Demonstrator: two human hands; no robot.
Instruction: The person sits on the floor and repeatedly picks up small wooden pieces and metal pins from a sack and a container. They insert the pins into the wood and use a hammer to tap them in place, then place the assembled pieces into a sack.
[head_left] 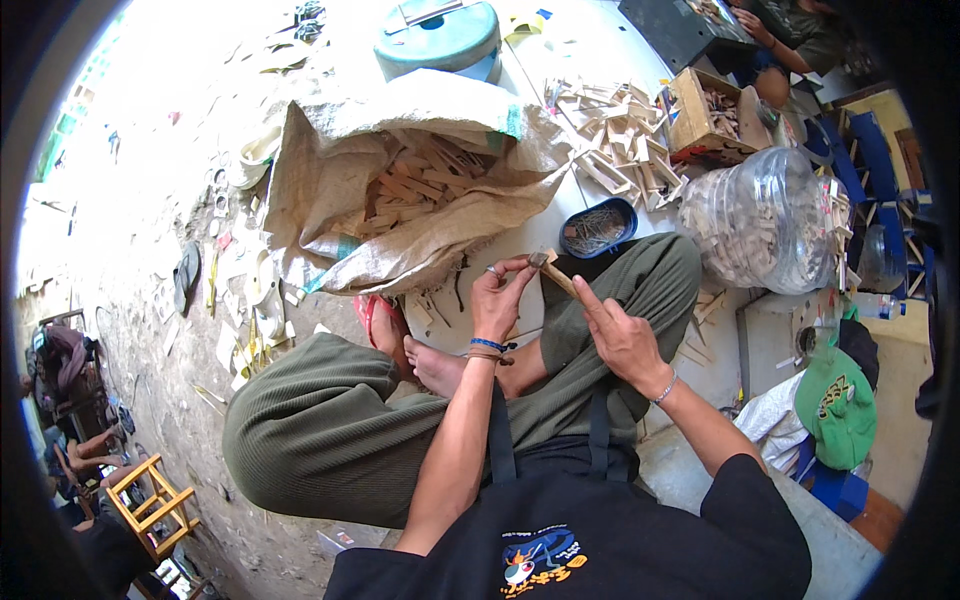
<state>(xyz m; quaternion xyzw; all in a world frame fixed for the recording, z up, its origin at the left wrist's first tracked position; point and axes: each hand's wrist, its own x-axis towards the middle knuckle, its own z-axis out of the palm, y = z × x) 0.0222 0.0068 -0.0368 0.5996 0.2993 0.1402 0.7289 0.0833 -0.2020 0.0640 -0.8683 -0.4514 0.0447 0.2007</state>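
In my right hand [622, 338] is a small hammer [561, 281] with a wooden handle, its index finger stretched along the handle. The dark hammer head meets the fingertips of my left hand [498, 302]. Those fingers are pinched on a small wooden piece [552, 254], mostly hidden behind the head. Just beyond my hands, a blue oval dish [599, 228] of thin nails sits by my right knee. A large woven sack [330, 190], rolled open in front of me, holds many wooden strips [430, 185].
Joined wooden pieces [625, 135] lie heaped beyond the dish. To their right stand a wooden box [692, 125] and a clear plastic jar [757, 222] of wood bits. A teal stool [440, 40] is behind the sack. At right lies a green cap [835, 408]; another person's hand [755, 27] shows top right.
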